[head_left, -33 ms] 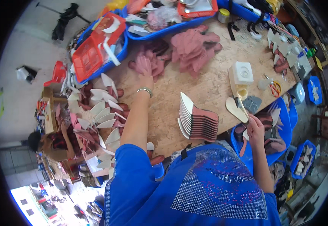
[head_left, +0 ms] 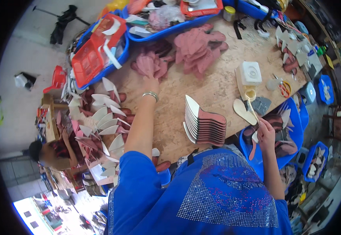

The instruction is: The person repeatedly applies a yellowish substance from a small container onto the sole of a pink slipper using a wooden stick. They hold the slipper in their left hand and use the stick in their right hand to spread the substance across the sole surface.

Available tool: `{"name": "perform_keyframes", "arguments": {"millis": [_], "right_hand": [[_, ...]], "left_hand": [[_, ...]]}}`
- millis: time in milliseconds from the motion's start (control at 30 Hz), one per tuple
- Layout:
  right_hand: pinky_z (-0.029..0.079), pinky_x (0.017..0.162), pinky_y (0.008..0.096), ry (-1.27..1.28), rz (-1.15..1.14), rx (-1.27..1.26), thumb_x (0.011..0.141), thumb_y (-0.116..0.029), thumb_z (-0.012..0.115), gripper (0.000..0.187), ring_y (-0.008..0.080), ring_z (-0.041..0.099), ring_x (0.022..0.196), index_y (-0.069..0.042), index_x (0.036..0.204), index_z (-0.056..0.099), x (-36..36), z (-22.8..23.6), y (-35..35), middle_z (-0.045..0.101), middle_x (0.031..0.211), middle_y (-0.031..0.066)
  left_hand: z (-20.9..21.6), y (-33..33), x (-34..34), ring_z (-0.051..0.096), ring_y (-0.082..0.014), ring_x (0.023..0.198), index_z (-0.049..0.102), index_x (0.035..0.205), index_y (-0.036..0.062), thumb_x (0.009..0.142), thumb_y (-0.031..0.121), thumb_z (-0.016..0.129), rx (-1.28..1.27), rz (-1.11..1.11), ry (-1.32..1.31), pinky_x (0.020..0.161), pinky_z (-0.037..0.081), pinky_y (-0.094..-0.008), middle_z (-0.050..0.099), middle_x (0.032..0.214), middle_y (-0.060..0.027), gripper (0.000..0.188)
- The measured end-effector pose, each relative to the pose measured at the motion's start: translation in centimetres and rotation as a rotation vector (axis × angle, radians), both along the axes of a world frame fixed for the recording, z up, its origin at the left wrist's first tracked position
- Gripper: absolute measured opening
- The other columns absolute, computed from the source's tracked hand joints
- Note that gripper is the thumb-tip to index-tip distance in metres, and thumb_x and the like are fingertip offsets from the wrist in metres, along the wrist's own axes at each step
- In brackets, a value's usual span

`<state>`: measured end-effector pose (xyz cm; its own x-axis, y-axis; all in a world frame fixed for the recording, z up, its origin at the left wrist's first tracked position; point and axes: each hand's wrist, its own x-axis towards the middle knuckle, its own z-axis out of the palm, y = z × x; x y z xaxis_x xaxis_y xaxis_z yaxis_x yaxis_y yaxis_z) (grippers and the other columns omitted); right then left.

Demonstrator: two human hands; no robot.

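Observation:
My left hand [head_left: 151, 70] reaches onto a small pile of pink cut pieces [head_left: 160, 64] at the far left of the table. Its fingers look stretched out over the pieces, though they blend with the pink. In my right hand [head_left: 266, 132] is a thin glue brush [head_left: 253, 112], its tip beside the yellowish mouth of a white plastic container [head_left: 251, 76]. Between my arms lies a fanned, overlapping row of pointed white and pinkish-brown shoe parts [head_left: 205, 124]. A pale sole-shaped piece [head_left: 244, 112] rests near the brush.
A larger pink pile [head_left: 199, 49] sits further back. Blue bins [head_left: 149, 38] with red trays line the far edge. White pointed parts [head_left: 108, 121] crowd the left side, near another person [head_left: 59, 152]. Scissors [head_left: 284, 89] lie right; a blue tub [head_left: 295, 137] stands under my right forearm.
My left hand has shifted slightly on the small pink pile. My right hand and the brush keep nearly the same place. The whole view has moved a little.

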<state>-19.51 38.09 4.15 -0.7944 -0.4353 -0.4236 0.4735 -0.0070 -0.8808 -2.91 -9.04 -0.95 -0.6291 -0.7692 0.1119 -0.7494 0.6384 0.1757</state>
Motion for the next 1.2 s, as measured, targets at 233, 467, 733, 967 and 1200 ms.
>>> {"name": "perform_keyframes", "arguments": {"millis": [233,467,733,967,1200], "right_hand": [[0.019,0.036,0.0198,-0.013,-0.042,0.167,0.091,-0.015,0.059,0.024,0.0008,0.030,0.039,0.001,0.109,0.063,0.6,-1.4,2.6,0.040,0.052,-0.0081],[0.019,0.038,0.0203,0.088,-0.020,0.313,0.090,-0.018,0.061,0.024,0.0006,0.031,0.042,0.000,0.106,0.066,-2.6,-2.7,1.6,0.043,0.055,-0.0080],[0.052,0.064,0.0347,0.779,0.233,0.831,0.083,-0.028,0.062,0.024,0.0256,0.067,0.070,-0.012,0.097,0.071,-9.6,-6.3,0.9,0.067,0.078,0.0149],[0.053,0.059,0.0413,1.232,0.519,1.008,0.080,-0.026,0.057,0.019,0.0300,0.065,0.066,-0.012,0.079,0.070,-13.6,-9.2,-2.3,0.066,0.071,0.0129],[0.053,0.058,0.0405,1.303,0.562,0.995,0.080,-0.024,0.058,0.019,0.0284,0.066,0.064,-0.011,0.071,0.067,-13.8,-9.0,-1.7,0.066,0.070,0.0133]], "left_hand": [[-4.8,7.2,-2.4,0.050,-0.0354,0.116,0.045,0.133,0.0082,0.080,0.042,0.065,0.222,-0.769,-0.225,0.097,0.041,-0.0422,0.050,0.127,-0.0174,0.066],[-1.1,9.1,-6.1,0.054,-0.0318,0.111,0.060,0.117,0.0116,0.072,0.041,0.073,0.497,-0.983,-0.827,0.091,0.045,-0.0414,0.056,0.122,-0.0137,0.055],[1.2,10.8,-3.2,0.062,-0.0320,0.083,0.065,0.105,0.0113,0.087,0.025,0.058,0.423,-1.128,-0.467,0.075,0.050,-0.0401,0.066,0.090,-0.0118,0.023],[2.3,19.8,-0.3,0.055,-0.0075,0.067,0.059,0.107,0.0048,0.096,0.027,0.051,1.187,-0.416,0.064,0.056,0.048,-0.0228,0.061,0.083,-0.0003,0.026],[0.4,28.3,-1.0,0.054,-0.0037,0.071,0.057,0.113,0.0076,0.098,0.032,0.046,1.558,0.083,0.339,0.053,0.046,-0.0182,0.061,0.089,0.0030,0.030]]}}
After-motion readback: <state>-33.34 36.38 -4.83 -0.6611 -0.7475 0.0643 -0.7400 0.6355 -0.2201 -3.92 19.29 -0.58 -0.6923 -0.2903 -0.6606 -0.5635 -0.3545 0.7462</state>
